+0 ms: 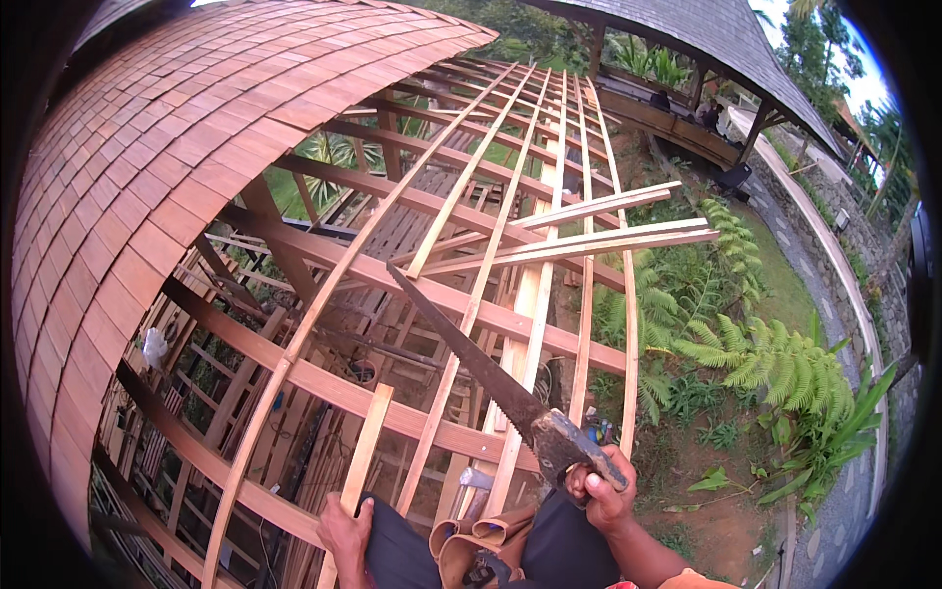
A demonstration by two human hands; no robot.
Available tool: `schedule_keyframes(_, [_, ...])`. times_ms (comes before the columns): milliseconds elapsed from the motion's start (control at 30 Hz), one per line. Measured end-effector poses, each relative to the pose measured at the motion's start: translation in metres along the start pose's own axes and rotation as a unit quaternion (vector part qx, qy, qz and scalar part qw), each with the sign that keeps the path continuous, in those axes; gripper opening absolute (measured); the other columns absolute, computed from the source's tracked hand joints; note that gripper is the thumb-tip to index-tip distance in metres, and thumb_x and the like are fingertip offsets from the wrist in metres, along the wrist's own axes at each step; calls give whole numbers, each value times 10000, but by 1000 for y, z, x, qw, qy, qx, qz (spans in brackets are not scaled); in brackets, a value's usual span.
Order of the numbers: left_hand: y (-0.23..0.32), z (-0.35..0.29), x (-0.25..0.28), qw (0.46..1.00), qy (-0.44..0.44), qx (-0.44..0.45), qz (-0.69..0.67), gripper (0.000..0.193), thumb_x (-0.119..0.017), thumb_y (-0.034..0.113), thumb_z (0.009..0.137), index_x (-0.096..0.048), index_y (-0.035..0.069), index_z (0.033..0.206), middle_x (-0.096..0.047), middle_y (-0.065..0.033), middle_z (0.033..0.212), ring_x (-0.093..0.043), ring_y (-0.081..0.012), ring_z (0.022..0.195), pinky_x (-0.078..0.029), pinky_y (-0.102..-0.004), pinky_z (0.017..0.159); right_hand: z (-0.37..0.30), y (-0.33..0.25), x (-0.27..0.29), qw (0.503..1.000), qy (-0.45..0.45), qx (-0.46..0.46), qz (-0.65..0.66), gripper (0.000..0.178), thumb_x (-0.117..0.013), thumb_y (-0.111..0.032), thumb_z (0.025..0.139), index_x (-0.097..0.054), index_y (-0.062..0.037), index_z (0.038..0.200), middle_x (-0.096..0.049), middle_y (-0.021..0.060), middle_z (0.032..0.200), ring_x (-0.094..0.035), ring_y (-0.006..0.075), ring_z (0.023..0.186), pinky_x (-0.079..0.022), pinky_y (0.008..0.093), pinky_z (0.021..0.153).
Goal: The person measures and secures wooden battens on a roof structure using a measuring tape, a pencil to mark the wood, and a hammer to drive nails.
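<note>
My right hand [601,491] grips the worn wooden handle of a hand saw [471,358]. Its long dark toothed blade points up and to the left, across the roof battens toward loose pale strips [589,240] lying crosswise. My left hand [345,530] rests on a short pale wooden strip [361,452] that stands against a horizontal rafter [334,388]. I sit on the open timber roof frame, my dark trouser legs at the lower edge. A leather tool pouch [471,550] lies between my knees.
Reddish wooden shingles [147,167] cover the curved roof on the left. The bare lattice of battens opens onto a structure far below. To the right are ferns [775,363], soil, a stone path [834,265] and a second shingled pavilion [706,49] at top.
</note>
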State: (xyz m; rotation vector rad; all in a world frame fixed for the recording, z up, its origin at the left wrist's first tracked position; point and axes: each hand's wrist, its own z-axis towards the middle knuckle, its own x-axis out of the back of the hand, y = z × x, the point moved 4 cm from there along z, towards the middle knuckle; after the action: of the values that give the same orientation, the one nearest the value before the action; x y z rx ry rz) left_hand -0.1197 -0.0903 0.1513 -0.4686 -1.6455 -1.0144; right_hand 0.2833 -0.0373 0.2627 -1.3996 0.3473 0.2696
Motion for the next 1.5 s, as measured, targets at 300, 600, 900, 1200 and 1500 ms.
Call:
schedule_keyframes(300, [-6,-3,-2,1000,-5,-10,-14,524,-835,415,743,-582,35,1001,-669,-220,868,-646,-437,853,-499,-545,723,-6,22,-15,937,-150,-49,-313,235,-743,-167,837,-626,-14,970,-668,20,753,-632,100,652,-489,254,612])
schedule_keyframes(600, [11,-7,8,999,7,-27,-37,520,-816,440,762,-592,39,1005,-688,-227,905,-653,-445,891,-495,-542,769,-17,7,-4,952,-146,-44,-267,246,-718,-169,868,-598,6,992,-679,43,805,-630,103,701,-499,259,653])
schedule_keyframes(900, [23,-2,14,996,-75,18,-49,781,-686,725,760,-612,-20,986,-694,-273,971,-662,-437,1010,-504,-529,869,-22,16,-50,900,-296,-76,-310,237,-740,-139,884,-557,-9,963,-672,51,710,-644,124,624,-500,276,586])
schedule_keyframes(1200, [30,-32,23,993,85,-54,61,700,-616,660,849,-675,-10,1043,-691,-223,1003,-652,-404,1011,-472,-489,926,-19,25,-56,844,-377,-7,-380,248,-782,-115,833,-558,-25,890,-547,36,620,-543,154,530,-435,294,524])
schedule_keyframes(1500, [56,34,-12,985,-82,-21,-151,526,-332,373,1029,-658,-37,980,-668,-335,967,-641,-514,948,-468,-591,893,-28,15,-56,817,-405,79,-404,290,-799,-141,832,-560,-20,944,-574,85,655,-594,209,550,-469,319,536])
